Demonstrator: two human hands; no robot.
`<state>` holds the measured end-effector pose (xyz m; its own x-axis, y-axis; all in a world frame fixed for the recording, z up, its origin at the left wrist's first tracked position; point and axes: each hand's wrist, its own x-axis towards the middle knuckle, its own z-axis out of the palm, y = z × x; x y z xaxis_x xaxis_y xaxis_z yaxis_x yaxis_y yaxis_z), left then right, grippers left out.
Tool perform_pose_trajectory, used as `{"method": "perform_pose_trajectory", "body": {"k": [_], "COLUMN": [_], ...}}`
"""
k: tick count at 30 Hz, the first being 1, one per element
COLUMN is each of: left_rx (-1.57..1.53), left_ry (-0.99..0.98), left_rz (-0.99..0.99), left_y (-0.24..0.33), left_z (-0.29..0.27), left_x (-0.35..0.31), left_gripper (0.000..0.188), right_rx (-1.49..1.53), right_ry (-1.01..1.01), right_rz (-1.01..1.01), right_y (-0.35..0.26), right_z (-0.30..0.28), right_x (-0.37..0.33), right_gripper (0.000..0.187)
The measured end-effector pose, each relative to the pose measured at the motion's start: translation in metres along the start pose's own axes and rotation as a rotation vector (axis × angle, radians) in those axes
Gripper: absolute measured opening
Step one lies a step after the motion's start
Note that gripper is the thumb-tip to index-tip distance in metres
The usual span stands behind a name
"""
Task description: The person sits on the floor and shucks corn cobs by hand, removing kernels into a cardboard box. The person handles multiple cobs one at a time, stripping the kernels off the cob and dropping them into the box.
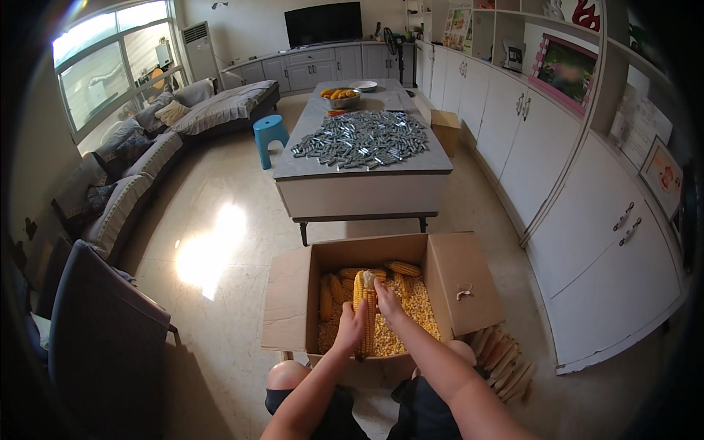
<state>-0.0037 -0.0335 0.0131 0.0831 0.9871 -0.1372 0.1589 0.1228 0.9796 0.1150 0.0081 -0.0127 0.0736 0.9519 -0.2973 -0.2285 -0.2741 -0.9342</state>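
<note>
Over an open cardboard box between my knees, both my hands are closed around a yellow ear of corn. My left hand grips its lower left side. Higher up on the right, my right hand presses against it near the pale, rough upper end. The ear stands roughly upright, tilted away from me, and my fingers hide part of its sides. Loose kernels cover the bottom of the box. Several more whole ears lie along its far and left walls.
Bare cobs are heaped on the floor right of the box. Beyond it stands a long grey table with many small metallic pieces and a bowl of corn. A blue stool is left of the table; white cabinets line the right.
</note>
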Motion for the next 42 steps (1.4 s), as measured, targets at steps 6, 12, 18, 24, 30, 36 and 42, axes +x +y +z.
{"method": "perform_pose_trajectory", "body": {"k": [6, 12, 18, 24, 30, 36, 42], "left_rx": [-0.828, -0.889, -0.678, -0.602, -0.627, -0.570, -0.536], "left_ry": [-0.332, -0.375, -0.368, -0.371, -0.303, -0.342, -0.287], "left_rz": [-0.501, -0.473, -0.447, -0.378, -0.466, -0.326, -0.218], "left_y": [0.007, 0.008, 0.018, 0.006, 0.019, 0.013, -0.001], "left_z": [-0.013, -0.012, -0.009, -0.003, -0.008, -0.004, 0.002], "left_x": [0.006, 0.008, 0.003, 0.004, 0.001, 0.001, 0.006], "left_gripper": [0.047, 0.046, 0.050, 0.052, 0.052, 0.051, 0.046], "right_rx": [0.336, 0.529, 0.478, 0.399, 0.452, 0.320, 0.362], "right_ry": [-0.280, -0.369, -0.232, -0.161, -0.292, -0.103, -0.069], "right_rz": [0.150, 0.063, -0.106, -0.140, -0.015, -0.092, -0.005], "right_y": [-0.014, -0.039, -0.020, 0.000, -0.025, 0.001, 0.004], "right_z": [-0.015, 0.000, -0.004, -0.009, -0.006, -0.007, -0.008], "right_x": [0.003, -0.018, -0.003, 0.013, -0.006, 0.012, 0.019], "right_gripper": [0.033, 0.028, 0.023, 0.024, 0.020, 0.018, 0.025]}}
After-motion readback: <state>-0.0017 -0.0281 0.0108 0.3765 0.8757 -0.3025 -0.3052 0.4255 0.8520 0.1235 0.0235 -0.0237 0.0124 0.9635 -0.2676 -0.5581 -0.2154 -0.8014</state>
